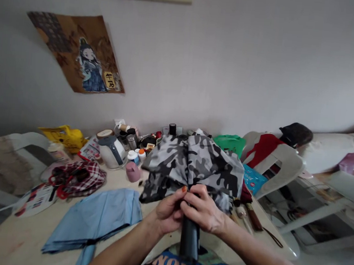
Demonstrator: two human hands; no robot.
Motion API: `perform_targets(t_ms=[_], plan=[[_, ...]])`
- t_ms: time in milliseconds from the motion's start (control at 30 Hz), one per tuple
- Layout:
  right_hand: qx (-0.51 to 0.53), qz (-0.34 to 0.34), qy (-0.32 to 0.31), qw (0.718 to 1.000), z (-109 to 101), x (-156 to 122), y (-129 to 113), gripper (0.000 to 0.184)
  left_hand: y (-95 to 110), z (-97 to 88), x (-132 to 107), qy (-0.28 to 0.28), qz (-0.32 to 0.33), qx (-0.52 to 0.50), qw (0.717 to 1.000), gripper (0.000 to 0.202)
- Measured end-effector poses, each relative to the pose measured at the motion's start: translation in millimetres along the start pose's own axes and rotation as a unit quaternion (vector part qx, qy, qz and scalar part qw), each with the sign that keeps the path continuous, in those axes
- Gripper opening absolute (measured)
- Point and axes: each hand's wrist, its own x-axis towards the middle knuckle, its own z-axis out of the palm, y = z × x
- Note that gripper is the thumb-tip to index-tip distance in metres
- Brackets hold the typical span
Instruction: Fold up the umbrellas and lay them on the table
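A grey, black and white camouflage umbrella (214, 162) points away from me over the table, its canopy loose and partly spread. Its dark handle (189, 239) comes back toward my chest. My right hand (203, 210) is closed around the umbrella just above the handle. Beside it my left hand (170, 211) is closed too, its thumb up against the folds at the canopy's base. The shaft between the hands is hidden by the fingers. To the left lies a folded light blue umbrella (100, 214), flat on the table.
Behind stand a kettle (111, 152), a pink cup (132, 172) and several bottles. A plaid cloth bag (81, 178) and a round fan (35, 201) lie left. On the right are a blue packet (253, 179), a wooden-handled umbrella (253, 217) and a white chair (287, 167).
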Motion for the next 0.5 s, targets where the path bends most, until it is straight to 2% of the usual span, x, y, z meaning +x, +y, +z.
perform_targets(t_ms=[133, 300, 400, 467, 500], plan=[[0.001, 0.022, -0.022, 0.999, 6, -6, -5, 0.033, 4, -0.1, -1, 0.028, 0.059, 0.022, 0.998, 0.024], [-0.015, -0.011, -0.100, 0.995, 7, -15, -11, 0.035, 15, -7.8, -4, 0.089, 0.052, 0.115, 0.988, 0.021], [0.016, -0.026, -0.134, 0.991, 8, -34, -17, 0.034, 32, -22.1, -5, 0.098, 0.115, 0.137, 0.979, 0.025], [0.037, 0.011, -0.118, 0.992, 7, -49, -19, 0.036, 44, -38.0, -6, 0.100, 0.176, 0.172, 0.964, 0.030], [0.040, 0.051, -0.100, 0.993, 5, -57, -18, 0.039, 48, -47.5, -7, 0.121, 0.200, 0.196, 0.952, 0.031]])
